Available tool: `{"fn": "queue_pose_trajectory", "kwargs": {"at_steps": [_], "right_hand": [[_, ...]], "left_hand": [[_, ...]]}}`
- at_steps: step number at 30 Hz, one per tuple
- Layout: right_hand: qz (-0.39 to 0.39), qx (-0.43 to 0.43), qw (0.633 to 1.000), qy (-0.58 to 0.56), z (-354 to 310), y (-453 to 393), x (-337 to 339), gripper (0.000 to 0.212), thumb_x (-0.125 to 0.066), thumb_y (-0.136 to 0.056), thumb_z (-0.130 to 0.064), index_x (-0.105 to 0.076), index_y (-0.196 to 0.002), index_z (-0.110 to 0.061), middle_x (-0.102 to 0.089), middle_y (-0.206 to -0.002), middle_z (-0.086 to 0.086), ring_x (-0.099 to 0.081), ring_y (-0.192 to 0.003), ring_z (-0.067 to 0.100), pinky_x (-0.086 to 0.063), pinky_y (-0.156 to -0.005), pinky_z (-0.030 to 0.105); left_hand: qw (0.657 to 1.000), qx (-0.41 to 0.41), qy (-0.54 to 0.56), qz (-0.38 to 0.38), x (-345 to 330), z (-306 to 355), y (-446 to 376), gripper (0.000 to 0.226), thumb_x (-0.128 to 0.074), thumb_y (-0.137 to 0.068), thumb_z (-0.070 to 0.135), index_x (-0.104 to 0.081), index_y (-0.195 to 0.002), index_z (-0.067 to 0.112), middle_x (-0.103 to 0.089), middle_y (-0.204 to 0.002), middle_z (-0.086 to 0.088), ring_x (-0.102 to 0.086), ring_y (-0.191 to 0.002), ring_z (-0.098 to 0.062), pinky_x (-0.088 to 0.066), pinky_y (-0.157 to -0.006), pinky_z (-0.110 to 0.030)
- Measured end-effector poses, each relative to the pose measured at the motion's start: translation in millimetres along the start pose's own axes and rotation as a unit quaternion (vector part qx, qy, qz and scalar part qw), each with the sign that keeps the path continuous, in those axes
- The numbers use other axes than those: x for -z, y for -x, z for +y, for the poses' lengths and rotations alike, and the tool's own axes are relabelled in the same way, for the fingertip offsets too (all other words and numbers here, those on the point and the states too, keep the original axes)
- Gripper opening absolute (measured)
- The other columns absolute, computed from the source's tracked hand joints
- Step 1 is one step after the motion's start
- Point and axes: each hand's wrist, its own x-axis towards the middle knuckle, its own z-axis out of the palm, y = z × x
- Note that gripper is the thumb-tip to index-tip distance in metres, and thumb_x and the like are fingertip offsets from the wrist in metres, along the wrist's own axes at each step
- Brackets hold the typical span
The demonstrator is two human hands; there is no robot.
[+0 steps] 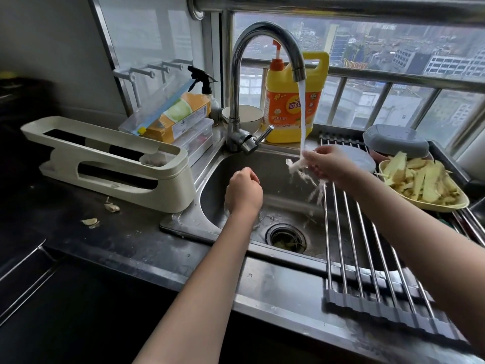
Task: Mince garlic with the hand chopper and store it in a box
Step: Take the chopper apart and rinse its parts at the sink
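1. Head view, hands: your right hand (325,164) is under the running stream from the faucet (265,48), over the far side of the sink (215,179). Water splashes off it, and you cannot tell whether its fingers pinch anything. Your left hand (242,191) hangs lower, over the left of the basin, with its fingers curled. It seems to hold the rim of a clear container, but glare and blur leave that unsure.

2. Task's things: two garlic cloves (101,215) lie on the dark tabletop (131,240), well left of the sink. The grey-lidded chopper (396,141) sits at the far right beside a round translucent lid (359,160), on the drying rack (367,245).

3. Handling, as a judgement: the cloves are light, firm and small, with papery skin. Wet fingers will slip on them, so dry your hands and pinch each clove across its sides. The chopper looks like hard plastic, likely slick when wet; take it by the body, not the lid alone.

4. Writing: the yellow detergent jug (291,109) on the far ledge carries large Chinese characters, seemingly "奇强", and smaller print too blurred to read. The orange box (178,114) at the far left has print you cannot make out.

5. Also near: a plate of pale peelings (420,179) at the right.
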Motion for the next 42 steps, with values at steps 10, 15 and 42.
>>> {"fn": "queue_pose_trajectory", "kwargs": {"at_steps": [10, 15, 42], "right_hand": [[-0.031, -0.003, 0.907, 0.420, -33.7, 31.5, 57.7, 0.009, -0.072, -0.080, -0.012, -0.067, -0.084, -0.007, -0.067, -0.081, 0.009, -0.065, -0.072, 0.018, -0.055, -0.063, 0.028], [-0.004, -0.032, 0.898, 0.439, -18.1, 40.2, 60.4, 0.018, -0.074, -0.080, -0.014, -0.068, -0.095, -0.006, -0.064, -0.089, 0.006, -0.063, -0.070, 0.014, -0.046, -0.050, 0.019], [-0.155, -0.194, 0.890, 0.382, 72.8, -62.0, -141.1, 0.046, -0.048, -0.095, -0.023, -0.046, -0.136, -0.002, -0.045, -0.142, 0.013, -0.046, -0.128, 0.029, -0.039, -0.102, 0.035]], "left_hand": [[1.000, 0.005, -0.016, -0.017, -1.3, -0.8, 1.0, 0.029, -0.039, -0.084, 0.001, -0.060, -0.076, 0.021, -0.064, -0.100, -0.007, -0.051, -0.080, -0.028, -0.037, -0.066, -0.030], [1.000, 0.004, -0.017, -0.022, 1.8, -0.4, 5.3, 0.030, -0.039, -0.084, 0.001, -0.061, -0.078, 0.020, -0.063, -0.100, -0.006, -0.051, -0.080, -0.027, -0.036, -0.066, -0.030], [0.951, 0.052, -0.256, -0.165, -6.9, -38.6, -46.8, 0.030, -0.051, -0.089, 0.007, -0.056, -0.119, 0.008, -0.055, -0.125, -0.015, -0.055, -0.115, -0.033, -0.044, -0.085, -0.036]]}}
